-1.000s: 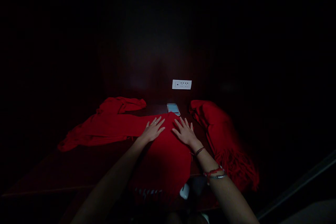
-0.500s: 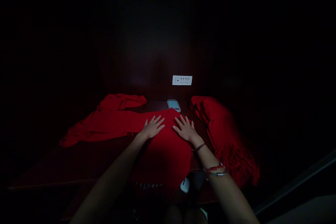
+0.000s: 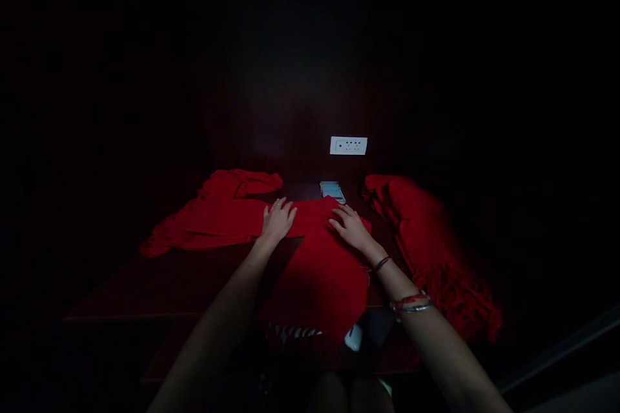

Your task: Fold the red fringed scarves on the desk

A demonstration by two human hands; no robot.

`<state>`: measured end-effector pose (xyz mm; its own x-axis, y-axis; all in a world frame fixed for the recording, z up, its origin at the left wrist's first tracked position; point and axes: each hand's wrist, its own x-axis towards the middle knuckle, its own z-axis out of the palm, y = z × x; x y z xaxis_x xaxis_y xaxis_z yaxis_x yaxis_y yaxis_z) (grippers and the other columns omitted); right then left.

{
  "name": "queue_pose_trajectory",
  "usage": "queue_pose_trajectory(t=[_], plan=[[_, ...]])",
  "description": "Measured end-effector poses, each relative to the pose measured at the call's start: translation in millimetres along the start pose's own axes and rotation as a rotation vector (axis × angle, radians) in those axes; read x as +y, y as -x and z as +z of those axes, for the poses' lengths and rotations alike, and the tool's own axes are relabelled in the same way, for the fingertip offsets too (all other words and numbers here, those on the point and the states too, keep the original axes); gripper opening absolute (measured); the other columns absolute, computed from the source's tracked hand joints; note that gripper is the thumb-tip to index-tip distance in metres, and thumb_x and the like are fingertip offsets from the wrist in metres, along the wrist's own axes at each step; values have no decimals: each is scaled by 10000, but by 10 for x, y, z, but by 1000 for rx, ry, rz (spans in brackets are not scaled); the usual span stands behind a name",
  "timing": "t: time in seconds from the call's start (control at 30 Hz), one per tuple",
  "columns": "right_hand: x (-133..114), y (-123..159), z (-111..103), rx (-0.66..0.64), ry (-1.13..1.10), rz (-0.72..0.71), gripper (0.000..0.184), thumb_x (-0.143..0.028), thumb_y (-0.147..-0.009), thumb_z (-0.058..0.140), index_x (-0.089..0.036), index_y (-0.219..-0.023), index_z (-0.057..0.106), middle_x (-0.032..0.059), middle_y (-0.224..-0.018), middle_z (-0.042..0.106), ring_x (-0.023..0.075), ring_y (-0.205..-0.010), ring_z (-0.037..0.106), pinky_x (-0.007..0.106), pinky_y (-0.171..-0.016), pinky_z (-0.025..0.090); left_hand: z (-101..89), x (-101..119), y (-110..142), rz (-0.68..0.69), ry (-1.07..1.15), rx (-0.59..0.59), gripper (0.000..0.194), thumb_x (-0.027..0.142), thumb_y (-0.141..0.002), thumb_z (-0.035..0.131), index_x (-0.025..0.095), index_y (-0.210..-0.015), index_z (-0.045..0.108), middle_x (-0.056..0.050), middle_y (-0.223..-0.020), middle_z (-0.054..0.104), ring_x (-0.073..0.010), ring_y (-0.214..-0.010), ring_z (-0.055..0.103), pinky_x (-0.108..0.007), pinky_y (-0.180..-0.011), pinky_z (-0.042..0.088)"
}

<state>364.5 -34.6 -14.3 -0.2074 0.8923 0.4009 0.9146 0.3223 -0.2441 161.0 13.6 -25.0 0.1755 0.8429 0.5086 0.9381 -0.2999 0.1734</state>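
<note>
A fringed red cloth (image 3: 314, 284) is spread at the centre of the frame on a dark table (image 3: 169, 290), its fringe hung over the near edge at lower centre. It is touched from above by the left hand (image 3: 277, 221) and the right hand (image 3: 352, 230) — fingers parted on both. A lit phone (image 3: 333, 192) is seen just beyond; another red cloth (image 3: 426, 226) is heaped at centre right.

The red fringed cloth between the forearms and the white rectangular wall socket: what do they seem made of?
Red fringed cloth: probably woven fabric, matte, since it drapes and ends in tassels; fibre unclear. White rectangular wall socket: probably plastic, smooth, given even colour and crisp edges.
</note>
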Motion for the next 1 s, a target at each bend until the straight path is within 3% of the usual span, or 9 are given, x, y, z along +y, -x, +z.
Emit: queue_pose_trajectory(t=[0.13,0.3,0.37,0.43,0.53,0.7,0.87,1.0], plan=[[-310,-260,-62,-167,-53,-255,355,-327,-823,307,-137,-1004,546,80,-1013,563,138,-939,494,218,-824,332,-307,-317,-22,-174,-79,189,316,265,-787,331,169,-1021,521,-101,-1177,431,-230,-1092,358,-401,-882,283],[-890,-640,-1,-425,38,-331,348,-370,-785,388,-169,-1025,541,89,-1025,562,178,-953,498,240,-802,347,-724,-1144,208,-407,-249,339,312,291,-768,356,161,-999,520,-148,-1179,410,-300,-1093,319,-447,-841,287],[-1097,-728,125,-448,34,-349,433,-413,-774,389,-173,-1126,463,102,-1143,481,205,-1040,432,279,-841,328,-806,-1428,352,-596,-263,303,336,329,-768,359,157,-1022,495,-160,-1167,416,-328,-1052,354,-464,-790,315],[-1246,-749,302,-439,12,-364,557,-487,-761,358,-184,-1228,332,105,-1270,332,241,-1144,300,353,-896,277,-820,-1595,456,-764,-212,185,391,378,-772,345,124,-1038,477,-180,-1103,459,-345,-971,420,-463,-714,352],[-1340,-678,588,-481,-26,-345,669,-594,-743,243,-220,-1292,167,82,-1347,151,280,-1210,113,471,-928,172,-754,-1649,494,-825,-167,88,455,427,-785,285,116,-1070,455,-179,-1065,476,-333,-946,443,-460,-707,352],[-1306,-550,841,-500,-89,-333,689,-637,-730,131,-254,-1300,92,54,-1361,87,261,-1223,32,494,-943,64,-643,-1617,430,-766,-309,143,451,425,-780,263,137,-1041,491,-161,-1056,492,-297,-989,425,-492,-843,228],[-1164,-643,678,-404,-182,-301,682,-623,-741,142,-233,-1300,112,58,-1360,99,236,-1226,49,453,-956,87,-659,-1612,425,-700,-354,112,456,436,-777,250,138,-982,528,-137,-945,560,-263,-880,499,-430,-821,270],[-870,-716,514,-334,-99,-85,669,-593,-752,204,-204,-1295,153,77,-1357,102,248,-1224,40,445,-951,105,-688,-1547,428,-743,-338,85,531,500,-765,218,129,-1004,514,-163,-956,552,-292,-887,496,-412,-732,335]])
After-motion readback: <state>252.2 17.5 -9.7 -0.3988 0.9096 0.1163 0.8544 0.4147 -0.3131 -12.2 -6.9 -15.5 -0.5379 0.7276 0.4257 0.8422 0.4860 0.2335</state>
